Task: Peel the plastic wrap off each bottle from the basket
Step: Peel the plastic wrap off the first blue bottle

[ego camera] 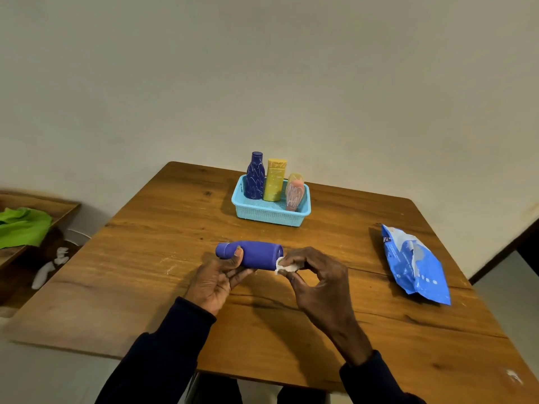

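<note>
Wooden table (145, 287) up close: left hand (217, 279) grips the purple bottle (256, 253) lying sideways, thumb over the neck, fingers tucked beneath, mostly hidden. Right hand (318, 275) pinches a crumpled white scrap (284, 267) at the bottle's base: wrap or wipe, hard to tell. Farther back, the basket (271, 215) holds three more bottles (274, 180).

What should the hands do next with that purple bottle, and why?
Probably draw the right hand away from the purple bottle, taking the white crumpled piece clear: it pinches that piece at the bottle's base while the left hand grips the bottle sideways.
</note>
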